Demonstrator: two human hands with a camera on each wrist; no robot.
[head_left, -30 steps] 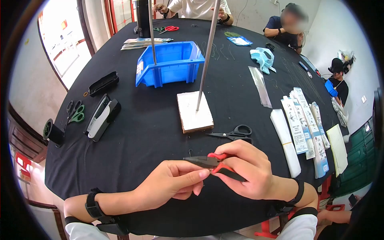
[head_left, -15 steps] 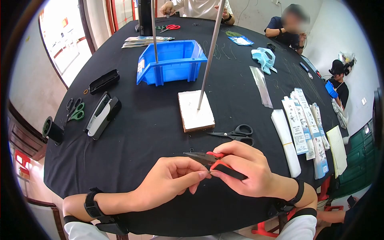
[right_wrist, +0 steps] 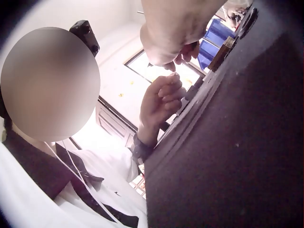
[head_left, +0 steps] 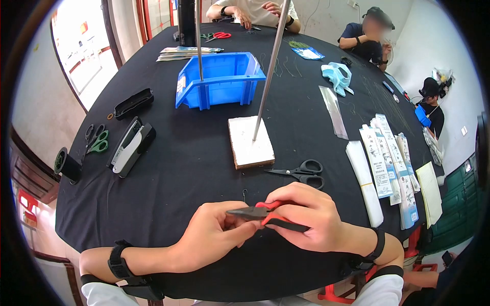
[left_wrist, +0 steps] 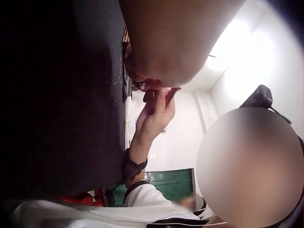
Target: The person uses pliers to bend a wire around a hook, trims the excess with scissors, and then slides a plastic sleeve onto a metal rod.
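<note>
Long-nose pliers (head_left: 248, 212) with red and black handles are gripped in my right hand (head_left: 312, 217), their dark nose pointing left across my left fingers. My left hand (head_left: 217, 227) faces it, thumb and forefinger pinching a small thin piece beside the pliers, mostly hidden by the fingers. The fingertips of both hands come close together above the black tablecloth. In the left wrist view, a red handle end (left_wrist: 173, 94) shows past the right hand. From the right wrist view, the left hand (right_wrist: 164, 97) has its fingers curled in.
A small wire hook (head_left: 244, 195) lies just beyond my hands, near black scissors (head_left: 301, 171). Further off are a white block (head_left: 250, 145) with an upright metal rod, a blue bin (head_left: 224, 76) and a stapler (head_left: 130, 148). Printed sleeves (head_left: 377, 160) lie right. Others sit around the table.
The pliers' nose has swung slightly down and left, over the left fingers. The thin piece visible between the fingertips half a second ago is now mostly covered.
</note>
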